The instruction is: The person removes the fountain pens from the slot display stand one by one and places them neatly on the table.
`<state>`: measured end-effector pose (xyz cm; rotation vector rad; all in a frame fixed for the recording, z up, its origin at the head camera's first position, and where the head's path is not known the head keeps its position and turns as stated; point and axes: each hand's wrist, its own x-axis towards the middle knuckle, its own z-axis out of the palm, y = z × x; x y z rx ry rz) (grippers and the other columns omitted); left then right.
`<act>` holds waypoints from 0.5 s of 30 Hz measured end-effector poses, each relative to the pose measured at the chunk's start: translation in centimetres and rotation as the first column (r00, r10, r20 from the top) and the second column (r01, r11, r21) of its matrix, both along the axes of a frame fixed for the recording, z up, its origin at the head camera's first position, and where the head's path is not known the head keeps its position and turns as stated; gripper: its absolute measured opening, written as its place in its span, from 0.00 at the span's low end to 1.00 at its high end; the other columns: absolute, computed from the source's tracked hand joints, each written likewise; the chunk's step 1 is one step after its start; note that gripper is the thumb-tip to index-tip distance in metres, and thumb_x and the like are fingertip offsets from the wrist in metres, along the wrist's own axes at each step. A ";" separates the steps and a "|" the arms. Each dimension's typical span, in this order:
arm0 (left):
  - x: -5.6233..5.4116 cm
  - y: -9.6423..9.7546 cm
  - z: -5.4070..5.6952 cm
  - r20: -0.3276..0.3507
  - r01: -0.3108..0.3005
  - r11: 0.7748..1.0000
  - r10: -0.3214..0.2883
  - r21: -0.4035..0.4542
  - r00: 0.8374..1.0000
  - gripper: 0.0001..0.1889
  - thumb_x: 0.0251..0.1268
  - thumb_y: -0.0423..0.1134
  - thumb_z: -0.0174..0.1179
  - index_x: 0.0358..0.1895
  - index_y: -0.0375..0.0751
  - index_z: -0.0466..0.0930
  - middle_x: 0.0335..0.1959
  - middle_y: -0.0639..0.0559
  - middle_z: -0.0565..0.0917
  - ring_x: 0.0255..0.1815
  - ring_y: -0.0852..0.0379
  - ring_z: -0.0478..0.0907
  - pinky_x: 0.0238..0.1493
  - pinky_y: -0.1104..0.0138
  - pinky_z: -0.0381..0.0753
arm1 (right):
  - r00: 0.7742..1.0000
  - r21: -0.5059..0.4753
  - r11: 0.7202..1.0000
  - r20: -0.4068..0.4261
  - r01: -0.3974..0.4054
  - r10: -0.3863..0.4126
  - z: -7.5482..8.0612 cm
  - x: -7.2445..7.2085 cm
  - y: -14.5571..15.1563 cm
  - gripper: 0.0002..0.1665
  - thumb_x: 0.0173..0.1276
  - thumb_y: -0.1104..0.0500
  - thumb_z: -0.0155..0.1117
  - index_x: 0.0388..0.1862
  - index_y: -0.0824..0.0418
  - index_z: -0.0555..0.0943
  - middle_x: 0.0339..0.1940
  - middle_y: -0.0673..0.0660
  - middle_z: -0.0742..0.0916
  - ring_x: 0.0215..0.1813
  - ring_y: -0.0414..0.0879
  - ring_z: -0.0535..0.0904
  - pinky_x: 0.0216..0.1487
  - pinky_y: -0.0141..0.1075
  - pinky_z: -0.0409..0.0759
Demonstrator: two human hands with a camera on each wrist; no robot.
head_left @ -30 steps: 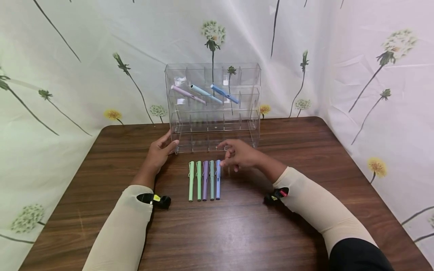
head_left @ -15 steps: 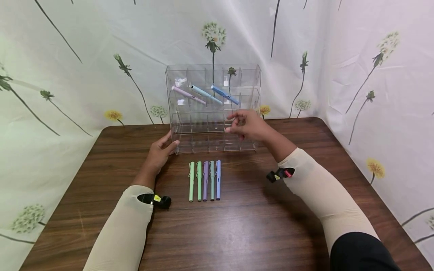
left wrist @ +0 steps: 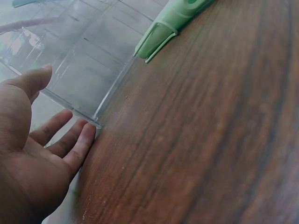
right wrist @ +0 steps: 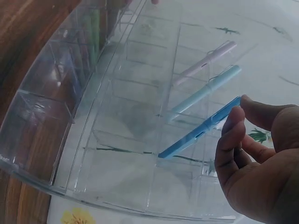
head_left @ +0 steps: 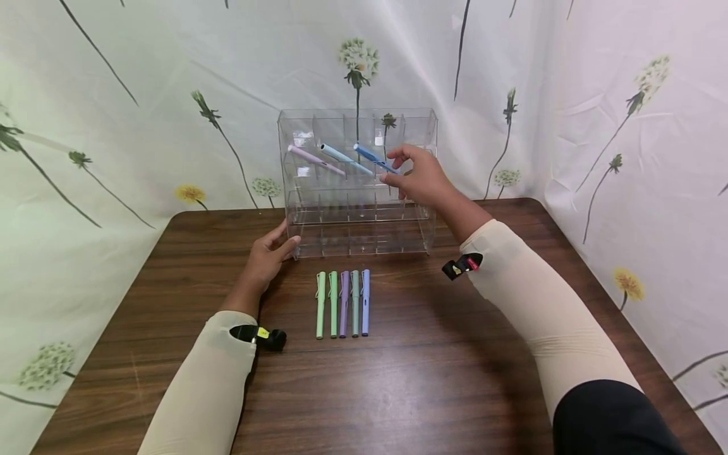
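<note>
A clear tiered acrylic stand (head_left: 361, 208) has three pens leaning slantwise in its second tier: pale purple (head_left: 313, 159), pale blue (head_left: 345, 158) and blue (head_left: 368, 155). My right hand (head_left: 423, 179) is up at the blue pen, thumb and index finger apart on either side of its lower end in the head view. The right wrist view has the fingertips overlapping this blue pen (right wrist: 201, 128) near its top. My left hand (head_left: 267, 258) rests against the stand's lower left corner; its fingers (left wrist: 77, 147) reach along the bottom edge, fairly straight.
Several pens lie side by side on the brown table (head_left: 364, 398) in front of the stand: two green (head_left: 321, 306), a purple (head_left: 344, 304), a teal (head_left: 355, 303) and a light blue (head_left: 366, 303). A flower-printed cloth (head_left: 239, 76) hangs behind the table.
My right hand has risen from beside the light blue pen on the table to the blue pen in the stand. The left hand and the pens have stayed put.
</note>
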<state>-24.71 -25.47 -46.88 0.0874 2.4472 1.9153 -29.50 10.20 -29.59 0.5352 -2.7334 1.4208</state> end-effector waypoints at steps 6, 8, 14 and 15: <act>0.1 0.1 0.0 0.015 -0.001 1.000 0.001 -0.009 1.000 0.38 0.85 0.52 0.61 0.89 0.64 0.53 0.92 0.50 0.54 0.88 0.42 0.63 0.81 0.45 0.76 | 1.000 0.017 1.000 -0.007 0.021 -0.021 -0.2 -1.5 -1.0 0.30 0.82 0.53 0.70 0.76 0.62 0.76 0.69 0.62 0.79 0.26 0.43 0.83 0.30 0.32 0.83; 0.1 0.0 -0.1 0.010 0.001 1.000 -0.001 -0.007 1.000 0.38 0.85 0.52 0.61 0.89 0.64 0.53 0.91 0.49 0.55 0.88 0.42 0.64 0.81 0.45 0.76 | 0.999 0.009 1.000 -0.021 0.028 -0.027 -0.4 -1.9 -1.4 0.30 0.82 0.53 0.69 0.77 0.61 0.76 0.70 0.61 0.79 0.26 0.42 0.82 0.31 0.33 0.85; 0.0 -0.1 -0.1 -0.010 0.011 1.000 -0.011 0.003 1.000 0.37 0.86 0.51 0.61 0.89 0.64 0.54 0.91 0.48 0.58 0.86 0.41 0.66 0.80 0.46 0.76 | 0.998 -0.010 0.999 -0.024 0.054 -0.054 -0.7 -2.7 -2.5 0.28 0.84 0.52 0.67 0.76 0.61 0.75 0.71 0.60 0.78 0.26 0.43 0.80 0.31 0.34 0.84; 0.1 -0.1 0.0 -0.009 0.011 1.000 -0.011 0.000 1.000 0.37 0.86 0.51 0.61 0.89 0.64 0.54 0.91 0.49 0.57 0.86 0.41 0.66 0.81 0.46 0.76 | 0.998 -0.009 0.998 -0.015 0.059 -0.059 -0.8 -2.7 -2.7 0.28 0.85 0.53 0.66 0.76 0.60 0.75 0.71 0.59 0.78 0.25 0.43 0.80 0.30 0.34 0.84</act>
